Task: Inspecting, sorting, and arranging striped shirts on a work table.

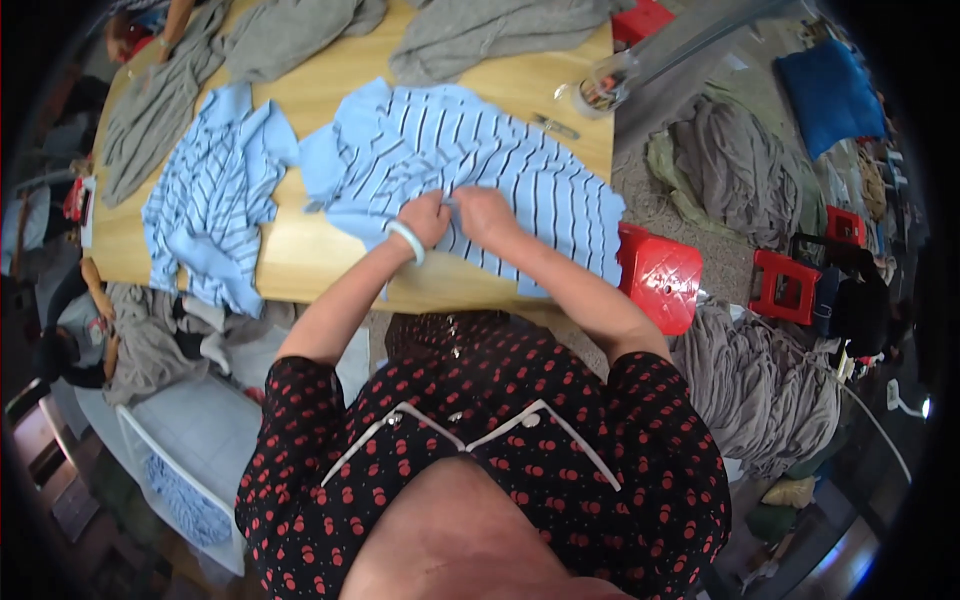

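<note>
A light blue knit garment with dark and white stripes [545, 185] lies spread and bunched on the wooden table [330, 272] in front of me. My left hand [426, 220], a pale bangle at its wrist, is closed on the fabric near the garment's middle. Just beside it, my right hand [484, 217] is closed on the same cloth, its fingertips partly hidden. Creases gather between the two hands. To the left rests a second blue striped garment [215, 195], crumpled, touched by neither hand.
Grey garments [290, 40] lie along the table's far side. A clear cup of small items [603, 88] and small metal thread snips [556, 126] sit at the far right. Red stools [660, 278], grey fabric heaps [735, 165] and a white-framed bin [180, 440] surround the table. Other people work at left.
</note>
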{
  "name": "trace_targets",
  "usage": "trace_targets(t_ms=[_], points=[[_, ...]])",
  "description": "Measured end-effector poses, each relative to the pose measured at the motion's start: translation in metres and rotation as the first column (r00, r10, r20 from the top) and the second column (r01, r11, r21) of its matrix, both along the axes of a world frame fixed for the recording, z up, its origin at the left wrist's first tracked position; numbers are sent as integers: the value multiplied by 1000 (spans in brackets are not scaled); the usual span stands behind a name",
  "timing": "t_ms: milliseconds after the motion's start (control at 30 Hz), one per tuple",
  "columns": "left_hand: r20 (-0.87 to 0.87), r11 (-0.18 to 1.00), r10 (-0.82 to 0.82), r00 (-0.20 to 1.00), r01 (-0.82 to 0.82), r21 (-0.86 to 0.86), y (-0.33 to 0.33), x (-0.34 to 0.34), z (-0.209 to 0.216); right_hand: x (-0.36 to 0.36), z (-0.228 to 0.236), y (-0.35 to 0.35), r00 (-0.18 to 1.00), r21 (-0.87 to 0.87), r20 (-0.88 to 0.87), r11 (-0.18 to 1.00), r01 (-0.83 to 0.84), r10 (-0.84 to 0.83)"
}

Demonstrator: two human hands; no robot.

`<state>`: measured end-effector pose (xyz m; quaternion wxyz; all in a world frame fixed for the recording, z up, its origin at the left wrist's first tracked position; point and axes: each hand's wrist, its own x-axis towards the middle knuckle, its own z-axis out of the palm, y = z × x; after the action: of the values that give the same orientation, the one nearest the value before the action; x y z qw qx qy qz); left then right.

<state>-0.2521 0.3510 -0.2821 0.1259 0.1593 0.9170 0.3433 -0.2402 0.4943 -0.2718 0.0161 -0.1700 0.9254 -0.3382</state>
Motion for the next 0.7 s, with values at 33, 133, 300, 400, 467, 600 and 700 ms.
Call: trace_targets(t_ms=[33, 133, 300, 400, 467, 600, 700], points=[[20, 1000, -2, 1000, 2, 12, 2, -2, 4, -1, -3, 3, 1000, -66, 2, 998, 23, -23], [17, 995, -16, 1000, 14, 98, 2, -8, 8, -4, 1, 8, 993, -148, 91, 985, 83, -70], [97, 981, -36, 995, 17, 194, -9, -7, 14, -9, 16, 10, 966, -175, 254, 981, 87, -41], [95, 967, -135, 986, 110, 230, -17, -11, 32, -10, 20, 15, 933, -254, 360, 963, 86, 11], [335, 944, -200, 921, 89, 319, -27, -16, 51, -11, 32, 12, 927, -303, 373, 948, 100, 22], [453, 913, -277, 847, 84, 400, -36, -16, 66, -12, 54, 7, 903, -338, 428, 935, 110, 49], [448, 924, -285, 847, 119, 363, -39, -18, 50, -14, 49, 10, 925, -280, 365, 960, -3, 109]])
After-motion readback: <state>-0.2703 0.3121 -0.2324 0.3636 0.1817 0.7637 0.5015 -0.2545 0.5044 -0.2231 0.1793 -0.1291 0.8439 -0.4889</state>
